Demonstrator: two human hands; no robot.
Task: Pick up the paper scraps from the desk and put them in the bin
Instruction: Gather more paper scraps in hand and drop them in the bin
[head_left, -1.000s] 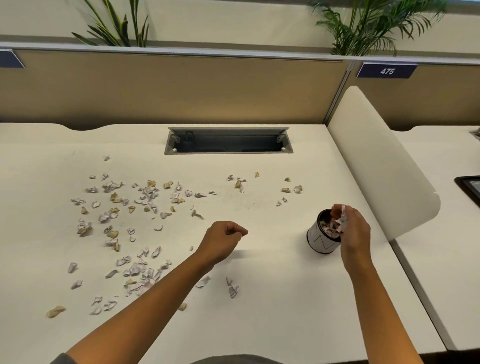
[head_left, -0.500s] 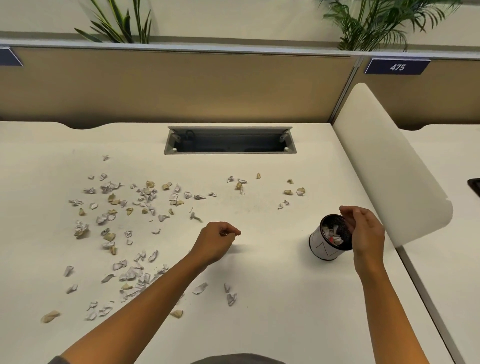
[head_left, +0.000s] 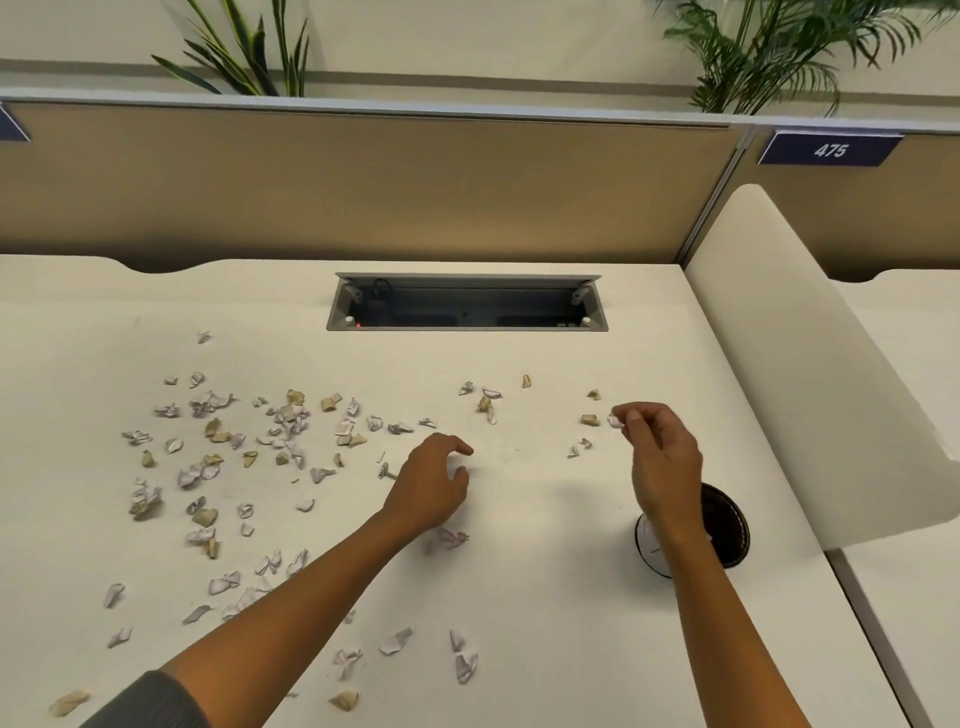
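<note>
My right hand (head_left: 657, 449), off the small round white bin (head_left: 727, 525), now pinches a crumpled white paper scrap (head_left: 615, 420) beyond it, while my left hand (head_left: 431, 483) hovers half-open above the cream bench (head_left: 545, 597).

A cream table (head_left: 545, 597) is backed by a tan partition panel (head_left: 363, 182), above which two potted plants (head_left: 769, 47) are seen. A grey cable well (head_left: 467, 304) is recessed in the table; a navy plate (head_left: 830, 149) is marked 475.

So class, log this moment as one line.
right hand: pinching white scrap | left hand: open over desk | bin: upright
</note>
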